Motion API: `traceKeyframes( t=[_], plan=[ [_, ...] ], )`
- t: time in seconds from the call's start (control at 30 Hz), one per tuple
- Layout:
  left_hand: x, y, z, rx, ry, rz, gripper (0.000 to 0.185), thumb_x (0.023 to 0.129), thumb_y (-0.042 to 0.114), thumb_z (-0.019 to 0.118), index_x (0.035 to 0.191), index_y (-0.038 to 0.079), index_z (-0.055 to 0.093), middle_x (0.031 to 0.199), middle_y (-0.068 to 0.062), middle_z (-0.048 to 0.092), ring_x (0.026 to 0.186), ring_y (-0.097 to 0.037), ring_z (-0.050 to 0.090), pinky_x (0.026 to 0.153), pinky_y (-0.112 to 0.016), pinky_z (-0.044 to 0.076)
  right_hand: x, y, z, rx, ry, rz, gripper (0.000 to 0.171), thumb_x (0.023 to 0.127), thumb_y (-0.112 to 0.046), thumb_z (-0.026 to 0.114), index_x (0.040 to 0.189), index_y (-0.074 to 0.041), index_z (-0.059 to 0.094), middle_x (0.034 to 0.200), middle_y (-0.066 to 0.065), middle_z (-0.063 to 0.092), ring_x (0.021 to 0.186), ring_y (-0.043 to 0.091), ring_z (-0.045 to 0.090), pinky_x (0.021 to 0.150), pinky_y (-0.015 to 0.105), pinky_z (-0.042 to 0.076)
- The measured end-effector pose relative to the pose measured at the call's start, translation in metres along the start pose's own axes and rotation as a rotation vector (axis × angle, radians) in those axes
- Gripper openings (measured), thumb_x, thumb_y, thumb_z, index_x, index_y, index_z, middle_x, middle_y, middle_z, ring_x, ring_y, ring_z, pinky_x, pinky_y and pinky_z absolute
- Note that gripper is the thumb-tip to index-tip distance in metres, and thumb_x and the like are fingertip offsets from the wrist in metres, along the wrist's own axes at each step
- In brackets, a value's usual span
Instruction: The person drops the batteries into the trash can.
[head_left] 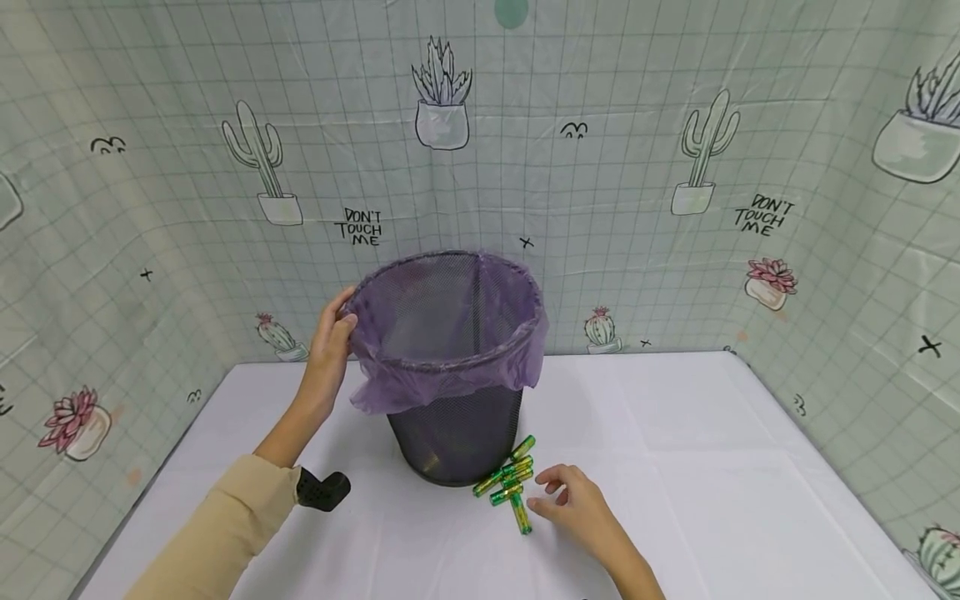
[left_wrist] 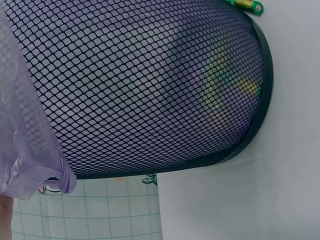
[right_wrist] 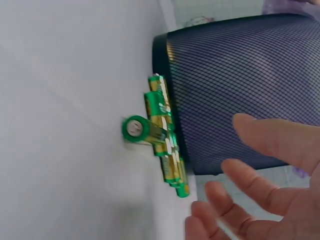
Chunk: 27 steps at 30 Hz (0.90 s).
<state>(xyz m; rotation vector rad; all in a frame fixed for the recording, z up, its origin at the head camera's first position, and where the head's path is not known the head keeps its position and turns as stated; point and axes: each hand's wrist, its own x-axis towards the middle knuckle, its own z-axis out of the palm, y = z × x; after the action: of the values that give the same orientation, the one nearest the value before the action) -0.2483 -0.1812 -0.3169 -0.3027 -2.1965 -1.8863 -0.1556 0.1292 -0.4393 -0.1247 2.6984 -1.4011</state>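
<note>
Several green-and-gold cylindrical batteries (head_left: pixel 517 475) lie in a loose heap just below and right of the middle of the head view, close against the foot of a black wire-mesh wastebasket (head_left: pixel 457 437). Their long axes differ: most slant from lower left to upper right, while the nearest battery (head_left: pixel 521 514) runs almost up and down the frame, its lower end leaning right. In the right wrist view that heap hugs the base, and one battery sticks out toward the left of the frame, showing a round end.

The right hand (head_left: pixel 576 504) is the nearer one. From its grip the batteries lie to the left and upper left in the head view, with the nearest battery just beside the thumb tip and roughly crosswise to the forearm. This grip is part-open and holds nothing, thumb apart from bent fingers.

The left hand (head_left: pixel 330 340) is well apart from the heap; its grip is closed around the basket's rim at the left side, over a purple plastic liner (head_left: pixel 450 383) that folds outward. Through the mesh in the left wrist view, green and yellow blurs show; whether these are inside or beyond, I cannot tell.

A white surface (head_left: pixel 645 500) carries everything, before a cactus-printed backdrop (head_left: pixel 480 192).
</note>
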Motion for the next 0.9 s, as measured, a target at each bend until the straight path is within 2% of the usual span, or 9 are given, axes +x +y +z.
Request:
traceKeyframes(
  t=[0.13,0.27,0.4,0.53,0.9],
  plan=[
    [0.0,0.0,0.001,-0.007,-0.004,-0.004,0.051,0.099,0.025,0.029,0.148,0.015,0.021,0.152,-0.007,0.02,0.134,-0.024,0.028,0.101,-0.04,0.027,-0.005,0.008,0.007,-0.014,-0.087,0.027,0.031,0.075,-0.017,0.073,0.097,0.001,0.061,0.085,0.006,0.051,0.075,0.016,0.048,0.063,0.027,0.041],
    [0.0,0.0,0.001,-0.006,0.001,-0.005,0.051,0.099,0.025,0.029,0.148,0.016,0.021,0.152,-0.007,0.02,0.134,-0.023,0.026,0.102,-0.041,0.027,-0.007,0.015,0.013,-0.041,-0.138,0.024,0.029,0.074,-0.016,0.075,0.092,0.002,0.061,0.085,0.006,0.05,0.077,0.017,0.045,0.065,0.025,0.04],
    [0.0,0.001,0.001,-0.016,0.004,0.003,0.051,0.098,0.024,0.029,0.148,0.016,0.022,0.152,-0.008,0.022,0.134,-0.023,0.027,0.103,-0.041,0.027,-0.008,0.014,0.016,-0.084,-0.131,0.012,0.027,0.074,-0.016,0.076,0.089,0.0,0.06,0.083,0.006,0.047,0.077,0.018,0.042,0.063,0.024,0.036],
    [0.0,0.001,0.001,-0.027,-0.004,0.007,0.05,0.099,0.024,0.028,0.148,0.016,0.021,0.15,-0.009,0.024,0.133,-0.024,0.029,0.103,-0.041,0.026,-0.009,0.012,0.017,-0.111,-0.109,0.044,0.024,0.074,-0.015,0.075,0.086,-0.002,0.059,0.08,0.005,0.045,0.075,0.018,0.04,0.061,0.024,0.034],
    [0.0,0.001,0.001,-0.013,0.0,0.005,0.051,0.098,0.025,0.029,0.148,0.016,0.022,0.151,-0.009,0.02,0.135,-0.025,0.024,0.107,-0.048,0.022,-0.008,0.013,0.022,-0.125,-0.085,0.037,0.023,0.075,-0.017,0.075,0.08,-0.004,0.056,0.079,0.004,0.043,0.073,0.018,0.04,0.06,0.024,0.033]
  ],
)
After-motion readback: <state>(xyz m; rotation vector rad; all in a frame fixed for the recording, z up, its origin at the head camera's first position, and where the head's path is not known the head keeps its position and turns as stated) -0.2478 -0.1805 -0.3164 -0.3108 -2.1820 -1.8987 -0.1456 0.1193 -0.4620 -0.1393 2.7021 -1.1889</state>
